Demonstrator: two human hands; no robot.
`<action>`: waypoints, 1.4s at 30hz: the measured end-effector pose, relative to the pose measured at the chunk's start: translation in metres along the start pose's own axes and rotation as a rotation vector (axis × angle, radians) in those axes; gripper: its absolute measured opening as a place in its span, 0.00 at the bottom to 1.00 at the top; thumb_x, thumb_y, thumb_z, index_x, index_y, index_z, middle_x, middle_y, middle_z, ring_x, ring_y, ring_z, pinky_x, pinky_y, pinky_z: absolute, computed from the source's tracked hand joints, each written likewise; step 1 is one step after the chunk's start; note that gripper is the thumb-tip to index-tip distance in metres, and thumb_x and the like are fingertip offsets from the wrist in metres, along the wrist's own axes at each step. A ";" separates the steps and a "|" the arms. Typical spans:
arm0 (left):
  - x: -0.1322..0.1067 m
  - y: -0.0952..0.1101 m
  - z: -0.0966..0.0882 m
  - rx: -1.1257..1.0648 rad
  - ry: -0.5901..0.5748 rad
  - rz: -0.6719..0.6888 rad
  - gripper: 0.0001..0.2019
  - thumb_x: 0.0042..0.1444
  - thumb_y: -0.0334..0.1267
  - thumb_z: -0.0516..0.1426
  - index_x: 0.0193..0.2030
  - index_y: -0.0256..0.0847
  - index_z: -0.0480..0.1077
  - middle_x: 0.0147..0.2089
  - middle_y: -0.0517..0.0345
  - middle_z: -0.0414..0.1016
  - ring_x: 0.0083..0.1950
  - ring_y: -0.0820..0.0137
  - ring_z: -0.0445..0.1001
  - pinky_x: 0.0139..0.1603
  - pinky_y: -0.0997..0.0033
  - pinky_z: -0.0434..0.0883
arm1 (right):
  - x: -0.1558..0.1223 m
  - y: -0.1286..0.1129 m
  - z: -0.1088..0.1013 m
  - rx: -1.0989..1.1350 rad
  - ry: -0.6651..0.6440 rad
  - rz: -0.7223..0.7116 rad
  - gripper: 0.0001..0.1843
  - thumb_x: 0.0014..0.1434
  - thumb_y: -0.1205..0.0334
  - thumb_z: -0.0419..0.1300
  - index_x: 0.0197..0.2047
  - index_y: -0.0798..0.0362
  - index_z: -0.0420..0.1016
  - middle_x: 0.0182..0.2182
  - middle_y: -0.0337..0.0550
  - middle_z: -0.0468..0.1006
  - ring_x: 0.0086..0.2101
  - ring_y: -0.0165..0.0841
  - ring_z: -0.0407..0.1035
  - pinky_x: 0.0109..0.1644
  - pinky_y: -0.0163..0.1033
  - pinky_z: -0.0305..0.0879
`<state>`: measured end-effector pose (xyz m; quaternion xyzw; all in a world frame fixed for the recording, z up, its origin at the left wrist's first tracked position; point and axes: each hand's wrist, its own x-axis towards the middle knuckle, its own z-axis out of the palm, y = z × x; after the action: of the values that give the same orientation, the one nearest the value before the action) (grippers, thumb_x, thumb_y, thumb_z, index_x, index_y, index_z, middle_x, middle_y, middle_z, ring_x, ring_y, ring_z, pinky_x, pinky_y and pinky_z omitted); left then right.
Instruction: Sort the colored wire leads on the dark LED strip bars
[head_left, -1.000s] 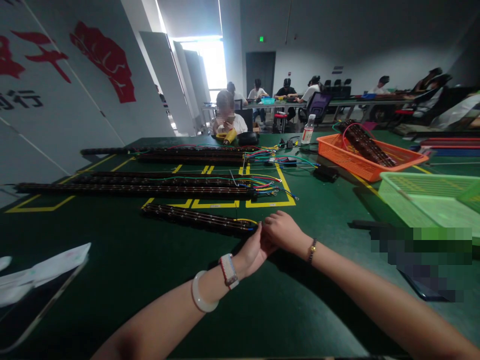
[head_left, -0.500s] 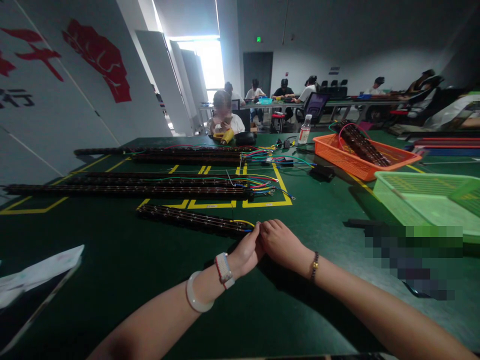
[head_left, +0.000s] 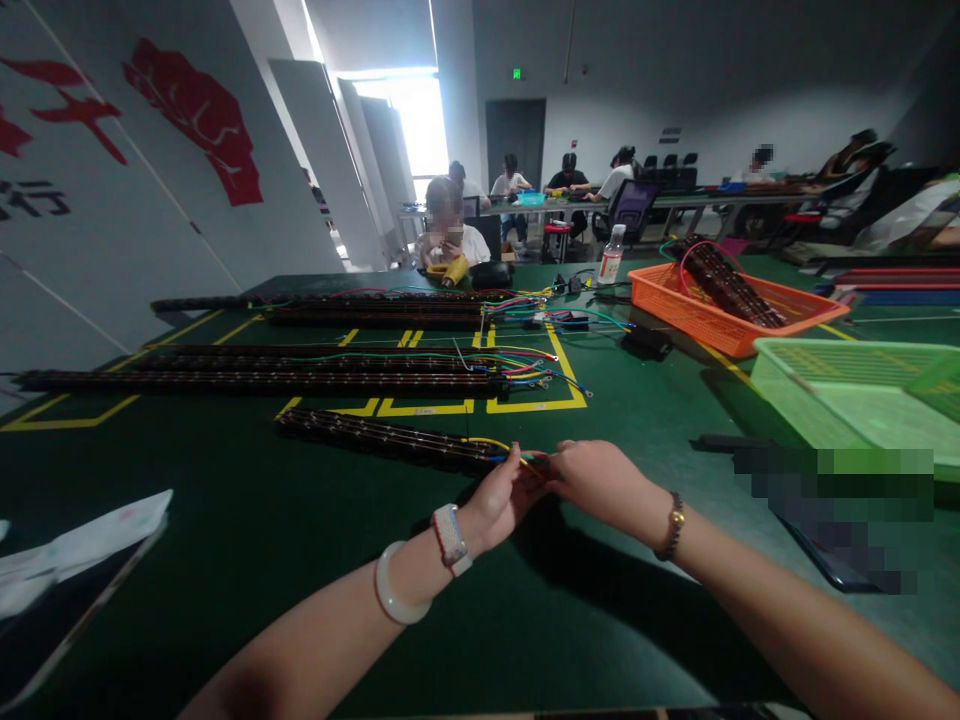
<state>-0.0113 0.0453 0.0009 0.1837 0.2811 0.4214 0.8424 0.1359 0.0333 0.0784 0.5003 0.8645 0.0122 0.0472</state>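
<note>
Versus 0.5 s ago: right hand (head_left: pixel 604 490) has been shifted to the right, off left hand (head_left: pixel 499 508), which it was pressed against; a short run of colored wires (head_left: pixel 535 460) is now exposed between the 2 hands, red, green and yellow seen; black bundle (head_left: pixel 382 438) has been left in place; bundle is laid flat on green table (head_left: pixel 300 540), in front of the longer bundles (head_left: pixel 300 380); its long axis is run left to right, slightly slanted, left end farther off, right end nearer; wired end is pointed right, toward the hands; left hand is part closed, thumb raised over the wires, fingers curled beneath, wires held loosely between, just beside the bundle's end; right hand is nearly closed, wires pinched at the fingertips, knuckles up; exact finger contact is hidden on the right hand, so wire count there cannot be told.
</note>
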 end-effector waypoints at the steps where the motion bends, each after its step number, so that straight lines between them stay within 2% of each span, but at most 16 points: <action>1: 0.000 0.000 0.001 0.008 -0.003 -0.002 0.19 0.58 0.49 0.51 0.35 0.34 0.73 0.35 0.50 0.76 0.39 0.69 0.73 0.49 0.67 0.66 | 0.001 -0.003 0.003 -0.012 -0.001 0.002 0.09 0.57 0.60 0.59 0.36 0.56 0.76 0.32 0.49 0.76 0.29 0.35 0.72 0.31 0.35 0.63; 8: 0.000 0.000 0.000 0.048 -0.003 -0.008 0.21 0.60 0.50 0.48 0.36 0.34 0.73 0.34 0.51 0.75 0.39 0.69 0.73 0.48 0.67 0.66 | 0.007 -0.012 0.017 -0.040 -0.004 0.005 0.08 0.56 0.71 0.55 0.34 0.59 0.76 0.31 0.53 0.77 0.31 0.37 0.73 0.34 0.37 0.64; 12: 0.001 0.000 -0.001 0.031 0.019 0.005 0.20 0.59 0.50 0.49 0.35 0.34 0.72 0.33 0.51 0.75 0.37 0.71 0.73 0.47 0.68 0.67 | 0.003 -0.007 0.008 0.005 0.018 -0.003 0.07 0.57 0.66 0.56 0.35 0.57 0.76 0.32 0.49 0.77 0.30 0.35 0.72 0.32 0.35 0.63; 16: 0.000 0.000 0.002 0.016 -0.011 0.004 0.20 0.58 0.51 0.51 0.35 0.33 0.71 0.35 0.49 0.76 0.40 0.67 0.74 0.51 0.64 0.66 | 0.002 0.007 -0.006 0.024 0.067 0.018 0.07 0.57 0.63 0.58 0.32 0.56 0.75 0.31 0.46 0.76 0.32 0.33 0.71 0.33 0.34 0.62; 19: -0.002 0.000 0.005 0.055 -0.039 0.035 0.16 0.57 0.46 0.54 0.39 0.33 0.71 0.40 0.47 0.76 0.43 0.66 0.74 0.54 0.60 0.65 | 0.009 0.020 -0.006 -0.008 0.136 0.048 0.08 0.59 0.63 0.57 0.31 0.57 0.75 0.32 0.47 0.76 0.33 0.34 0.71 0.36 0.35 0.62; 22: -0.002 -0.001 0.007 0.070 -0.059 0.062 0.13 0.58 0.42 0.54 0.42 0.34 0.70 0.44 0.46 0.75 0.48 0.64 0.73 0.57 0.58 0.63 | 0.022 0.035 0.005 0.004 0.214 0.075 0.09 0.61 0.63 0.55 0.34 0.57 0.74 0.33 0.48 0.76 0.35 0.34 0.70 0.38 0.34 0.61; 27: 0.000 -0.001 0.004 0.110 -0.047 0.042 0.13 0.60 0.41 0.52 0.37 0.32 0.70 0.42 0.43 0.75 0.47 0.63 0.73 0.58 0.56 0.62 | 0.042 0.054 0.037 0.114 0.353 0.029 0.12 0.64 0.61 0.52 0.43 0.53 0.75 0.36 0.46 0.76 0.38 0.32 0.69 0.42 0.33 0.61; 31: 0.000 0.000 0.002 0.104 -0.057 0.031 0.13 0.60 0.42 0.52 0.38 0.32 0.70 0.46 0.40 0.73 0.49 0.63 0.72 0.58 0.56 0.62 | 0.051 0.061 0.057 0.239 0.394 0.015 0.11 0.63 0.62 0.53 0.43 0.53 0.76 0.37 0.44 0.76 0.38 0.30 0.70 0.42 0.31 0.62; 35: 0.001 0.000 0.002 0.105 -0.060 0.027 0.14 0.60 0.43 0.51 0.38 0.32 0.70 0.48 0.40 0.73 0.50 0.62 0.72 0.59 0.56 0.61 | 0.055 0.066 0.065 0.370 0.412 0.017 0.09 0.62 0.63 0.55 0.41 0.53 0.76 0.36 0.43 0.77 0.37 0.30 0.71 0.42 0.32 0.63; 42: 0.004 -0.001 -0.001 0.091 -0.090 0.015 0.14 0.61 0.41 0.50 0.42 0.31 0.70 0.51 0.39 0.71 0.52 0.61 0.71 0.60 0.54 0.59 | 0.061 0.073 0.072 0.344 0.442 -0.065 0.11 0.62 0.62 0.54 0.42 0.54 0.77 0.36 0.45 0.78 0.38 0.31 0.69 0.43 0.33 0.62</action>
<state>-0.0095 0.0478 -0.0023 0.2427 0.2607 0.4056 0.8418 0.1760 0.1206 0.0073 0.4581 0.8588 -0.0272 -0.2278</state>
